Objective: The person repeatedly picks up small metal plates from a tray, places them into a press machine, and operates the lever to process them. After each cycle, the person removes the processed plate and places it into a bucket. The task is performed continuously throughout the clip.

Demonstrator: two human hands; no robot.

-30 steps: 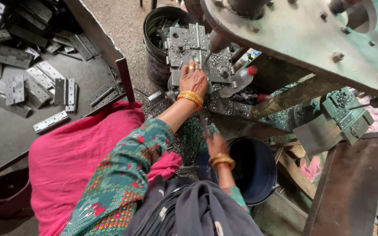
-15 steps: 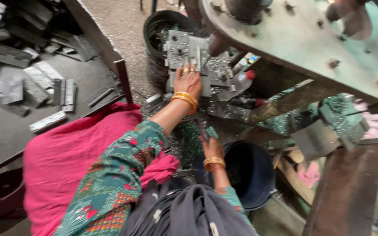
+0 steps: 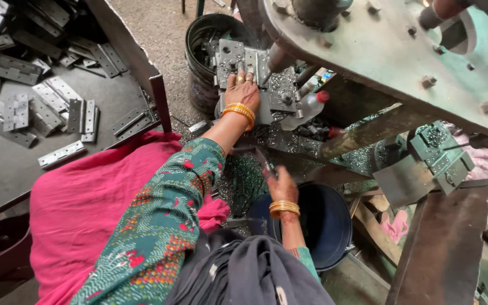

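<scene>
while pressing flat with spread fingers of left hand on hinge plate seated under press, right hand over blue bucket, grip hidden, cannot tell.

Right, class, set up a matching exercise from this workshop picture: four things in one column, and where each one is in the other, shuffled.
Things:
1. left hand
2. right hand
3. loose grey metal hinges
4. clear plastic bottle with red cap

Places:
A. spread on the dark flat tray at the left
B. lying on its side by the press, right of the hinge plate
C. pressed on the grey metal hinge plate under the green press
D. above the rim of the dark blue bucket

Pairs: 1-C, 2-D, 3-A, 4-B
</scene>
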